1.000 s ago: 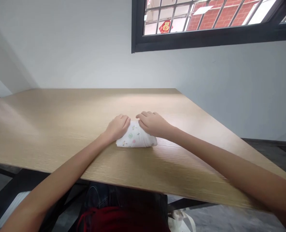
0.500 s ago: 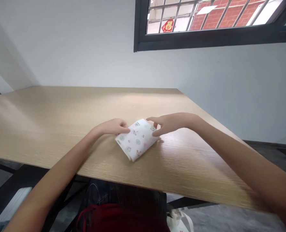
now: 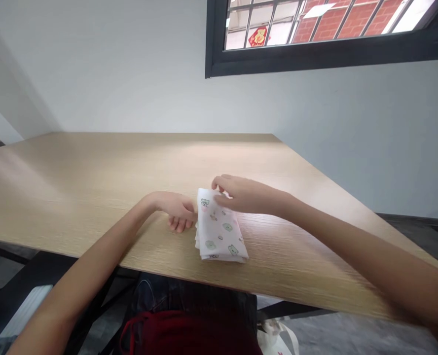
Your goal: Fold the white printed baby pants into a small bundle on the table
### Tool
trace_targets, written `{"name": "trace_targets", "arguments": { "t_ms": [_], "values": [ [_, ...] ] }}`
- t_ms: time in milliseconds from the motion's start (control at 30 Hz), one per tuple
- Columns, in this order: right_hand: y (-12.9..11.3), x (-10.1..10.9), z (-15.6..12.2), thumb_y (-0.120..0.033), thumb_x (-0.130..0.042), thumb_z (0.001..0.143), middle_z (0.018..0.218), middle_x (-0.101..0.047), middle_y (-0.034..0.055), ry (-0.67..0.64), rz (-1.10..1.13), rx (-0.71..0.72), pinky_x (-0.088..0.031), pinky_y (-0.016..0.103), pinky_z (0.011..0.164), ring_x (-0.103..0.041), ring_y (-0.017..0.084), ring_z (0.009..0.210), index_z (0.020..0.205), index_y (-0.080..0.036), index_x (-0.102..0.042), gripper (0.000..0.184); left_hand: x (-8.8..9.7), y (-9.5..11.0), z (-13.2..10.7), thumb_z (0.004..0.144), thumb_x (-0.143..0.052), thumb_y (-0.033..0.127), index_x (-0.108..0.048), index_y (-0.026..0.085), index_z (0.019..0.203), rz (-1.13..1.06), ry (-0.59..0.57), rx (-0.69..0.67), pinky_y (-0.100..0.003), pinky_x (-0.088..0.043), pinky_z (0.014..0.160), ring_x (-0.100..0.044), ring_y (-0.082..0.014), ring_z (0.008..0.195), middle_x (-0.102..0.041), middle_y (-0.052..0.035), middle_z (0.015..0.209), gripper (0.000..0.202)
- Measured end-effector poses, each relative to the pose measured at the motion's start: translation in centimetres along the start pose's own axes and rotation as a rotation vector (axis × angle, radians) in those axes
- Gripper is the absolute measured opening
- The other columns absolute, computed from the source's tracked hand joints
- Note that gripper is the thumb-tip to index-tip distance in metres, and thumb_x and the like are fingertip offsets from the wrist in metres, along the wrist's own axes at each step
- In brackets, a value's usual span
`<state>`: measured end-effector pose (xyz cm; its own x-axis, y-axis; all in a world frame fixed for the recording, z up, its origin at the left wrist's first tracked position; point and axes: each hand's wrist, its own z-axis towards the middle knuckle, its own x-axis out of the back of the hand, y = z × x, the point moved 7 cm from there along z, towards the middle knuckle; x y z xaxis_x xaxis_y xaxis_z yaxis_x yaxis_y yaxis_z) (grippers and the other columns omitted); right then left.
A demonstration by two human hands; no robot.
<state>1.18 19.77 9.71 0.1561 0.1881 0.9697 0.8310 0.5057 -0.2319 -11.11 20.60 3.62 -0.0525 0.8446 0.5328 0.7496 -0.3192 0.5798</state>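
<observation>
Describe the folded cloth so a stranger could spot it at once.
Find the wooden table below the window. Near its front edge, the left hand is at the left side of the cloth and the right hand at its far end. It is the only white thing with green printed figures on the table.

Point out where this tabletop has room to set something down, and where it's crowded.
Bare tabletop stretches between both hands and its far edge, and left of the left forearm. A smaller patch lies between the folded cloth, right forearm and near edge. Crowded: the cloth's left side, by the left hand, and far end, under the right hand.
</observation>
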Motion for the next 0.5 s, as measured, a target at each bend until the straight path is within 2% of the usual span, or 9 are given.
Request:
{"name": "trace_targets", "arguments": {
  "t_ms": [100,167,267,367,433,500],
  "values": [
    [-1.9,-1.4,-0.8,-0.060,-0.047,0.078,0.104,-0.051,0.0116,-0.059,0.058,0.030,-0.038,0.028,0.053,-0.054,0.025,0.079,0.122,-0.022,-0.040,0.058,-0.3,1.5,0.8,0.077,-0.040,0.028,-0.053,0.014,0.078,-0.034,0.105,-0.087,-0.027,-0.049,0.052,-0.059,-0.0142,0.054,-0.062,-0.0031,0.066,0.019],
    [-2.3,-2.2,-1.2,-0.065,-0.050,0.073,0.095,-0.050,0.0113,-0.051,0.028,-0.016,-0.038,0.028,0.052,-0.053,0.028,0.079,0.117,-0.022,-0.042,0.062,-0.5,2.7,1.2,0.078,-0.036,0.024,-0.050,0.014,0.085,-0.045,0.201,-0.157,-0.025,-0.050,0.054,-0.060,-0.0133,0.058,-0.062,-0.0029,0.073,0.019],
    [-2.0,-2.5,-2.2,-0.056,-0.053,0.074,0.084,-0.048,0.0093,0.020,0.006,-0.100,-0.037,0.028,0.050,-0.052,0.026,0.073,0.104,-0.019,-0.046,0.049,-1.3,4.2,1.0,0.080,-0.032,0.019,-0.047,0.014,0.096,-0.017,0.373,-0.250,-0.025,-0.048,0.057,-0.059,-0.0135,0.064,-0.060,-0.0033,0.080,0.022],
    [-1.7,-3.1,-3.8,-0.042,-0.055,0.072,0.080,-0.047,0.0078,0.001,-0.002,-0.113,-0.036,0.028,0.049,-0.052,0.024,0.067,0.097,-0.017,-0.047,0.036,-2.9,6.0,0.3,0.081,-0.037,0.019,-0.049,0.015,0.094,0.046,0.517,-0.326,-0.029,-0.047,0.069,-0.057,-0.0171,0.079,-0.060,-0.0054,0.090,0.018],
    [-1.7,-3.6,-5.5,-0.035,-0.056,0.069,0.081,-0.048,0.0080,-0.002,0.002,-0.096,-0.039,0.031,0.052,-0.051,0.025,0.069,0.096,-0.018,-0.047,0.032,-4.5,7.2,-0.2,0.083,-0.038,0.020,-0.050,0.016,0.094,0.072,0.569,-0.357,-0.029,-0.046,0.074,-0.056,-0.0178,0.084,-0.060,-0.0063,0.096,0.017],
    [-1.4,-4.2,-7.9,-0.029,-0.056,0.068,0.087,-0.050,0.0095,0.052,0.014,-0.086,-0.042,0.035,0.060,-0.051,0.027,0.078,0.104,-0.020,-0.047,0.038,-6.5,8.4,-0.3,0.086,-0.034,0.021,-0.048,0.017,0.101,0.054,0.579,-0.384,-0.029,-0.046,0.072,-0.057,-0.0167,0.082,-0.061,-0.0065,0.097,0.021]
  ]
}}
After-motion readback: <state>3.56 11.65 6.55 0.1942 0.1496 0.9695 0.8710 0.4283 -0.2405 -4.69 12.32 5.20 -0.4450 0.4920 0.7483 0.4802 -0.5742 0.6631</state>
